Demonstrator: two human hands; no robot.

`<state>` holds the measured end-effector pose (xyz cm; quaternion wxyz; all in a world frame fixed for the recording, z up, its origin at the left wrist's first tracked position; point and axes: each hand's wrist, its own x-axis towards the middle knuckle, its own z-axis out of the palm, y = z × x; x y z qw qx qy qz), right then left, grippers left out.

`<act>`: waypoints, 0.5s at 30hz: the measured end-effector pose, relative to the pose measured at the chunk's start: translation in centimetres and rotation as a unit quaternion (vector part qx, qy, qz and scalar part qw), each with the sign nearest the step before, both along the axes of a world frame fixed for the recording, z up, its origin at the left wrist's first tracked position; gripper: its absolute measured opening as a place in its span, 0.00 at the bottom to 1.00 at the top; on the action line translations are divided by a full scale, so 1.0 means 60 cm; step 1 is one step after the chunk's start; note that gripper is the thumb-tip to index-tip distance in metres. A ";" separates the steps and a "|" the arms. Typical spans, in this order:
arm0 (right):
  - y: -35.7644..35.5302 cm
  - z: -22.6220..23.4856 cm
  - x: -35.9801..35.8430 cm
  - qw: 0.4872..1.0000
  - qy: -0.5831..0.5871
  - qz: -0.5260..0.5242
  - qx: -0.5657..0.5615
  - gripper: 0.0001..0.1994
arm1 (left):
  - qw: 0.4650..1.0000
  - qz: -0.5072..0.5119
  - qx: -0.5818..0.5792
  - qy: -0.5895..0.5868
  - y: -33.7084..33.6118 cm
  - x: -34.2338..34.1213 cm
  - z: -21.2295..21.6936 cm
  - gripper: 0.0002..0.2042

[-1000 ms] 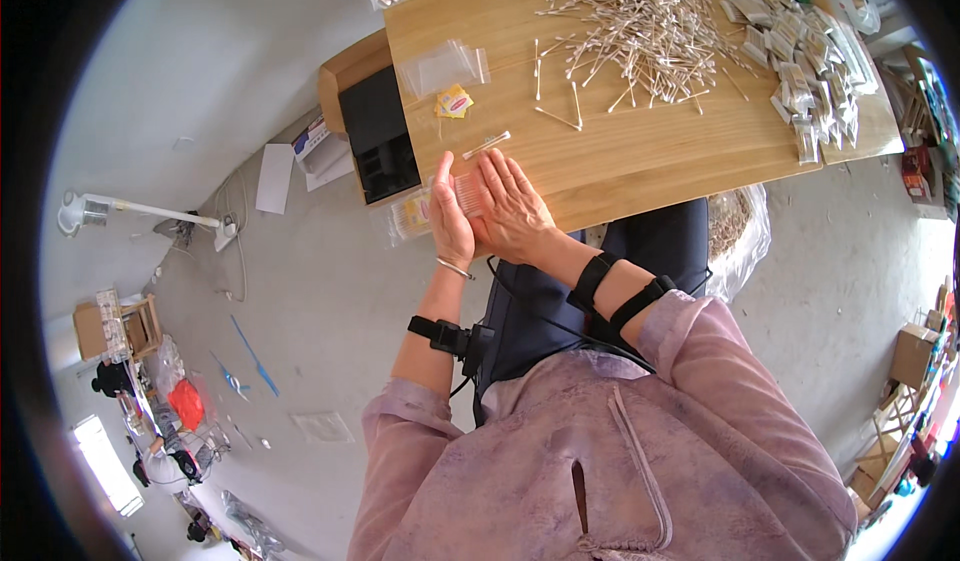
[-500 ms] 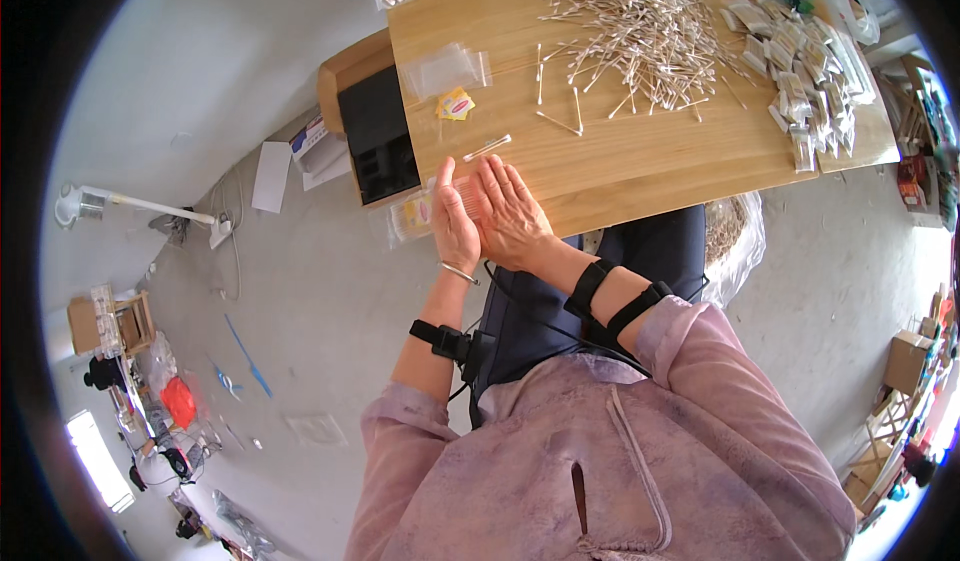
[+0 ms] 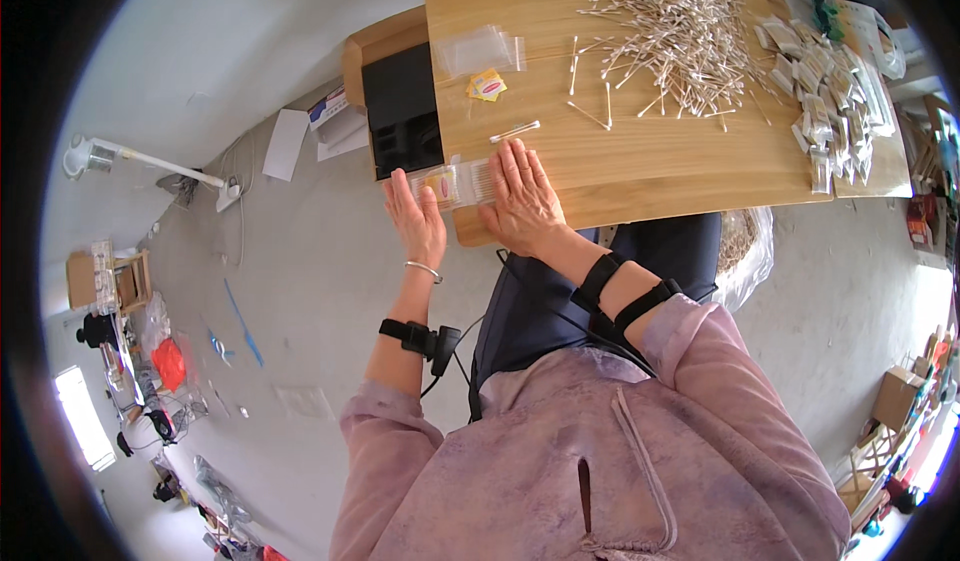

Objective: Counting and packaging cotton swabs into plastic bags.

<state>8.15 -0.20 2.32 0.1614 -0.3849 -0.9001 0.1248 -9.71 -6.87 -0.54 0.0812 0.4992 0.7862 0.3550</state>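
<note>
Two hands at the near-left corner of a wooden table [image 3: 650,176], both flat with fingers spread, pinching nothing.

- Left hand [image 3: 418,223]: palm down past the table edge, fingertips on the left end of a small clear bag [image 3: 452,183].
- Right hand [image 3: 522,199]: pressed flat on the table, fingers over the right end of the same bag.
- Clear bag: lying across the near-left corner, partly overhanging the edge; holding a bundle of cotton swabs and a small yellow-and-pink label. Whether its mouth is sealed, cannot tell.
- Risk, judged: bag sliding off the corner to the floor if either palm lifts (overhang is the cause); swabs spilling if the mouth is unsealed; air trapped under uneven pressing.
- Empty clear bags [image 3: 480,49]: a few, stacked flat, far of the hands.
- Loose yellow label [image 3: 487,86]: just beside that stack.
- Small swab bundle [image 3: 514,131]: between label and right hand; liable to be knocked by a sweeping wrist.
- Loose swab heap [image 3: 680,31]: far, spread wide, uncontained.
- Filled bags [image 3: 825,91]: many, piled at the right end.
- Black tray [image 3: 402,109]: compartmented, in a cardboard box, touching the table's left side; contents not discernible.
</note>
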 end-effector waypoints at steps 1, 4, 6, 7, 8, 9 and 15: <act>-0.001 0.003 -0.005 1.000 0.000 -0.004 -0.005 0.37 | 1.000 0.006 -0.030 0.005 0.001 -0.012 -0.009 0.29; -0.002 0.008 -0.015 1.000 -0.011 -0.007 -0.012 0.38 | 0.994 0.002 -0.002 -0.107 0.008 -0.030 -0.032 0.31; -0.001 0.007 -0.016 1.000 -0.025 -0.008 -0.013 0.38 | 0.982 -0.012 -0.002 -0.186 0.009 -0.031 -0.035 0.31; 0.000 0.005 -0.016 0.999 -0.030 -0.008 -0.018 0.38 | 0.964 -0.028 -0.003 -0.264 0.013 -0.026 -0.033 0.30; 0.000 0.003 -0.016 0.999 -0.036 -0.008 -0.023 0.38 | 0.963 -0.028 -0.001 -0.268 0.017 -0.022 -0.034 0.30; -0.003 0.003 -0.022 0.999 -0.036 -0.003 -0.020 0.38 | 0.956 -0.028 0.006 -0.293 0.015 -0.025 -0.037 0.30; -0.011 0.004 -0.051 0.999 -0.030 0.008 -0.016 0.39 | 0.918 -0.038 0.041 -0.393 0.010 -0.027 -0.049 0.28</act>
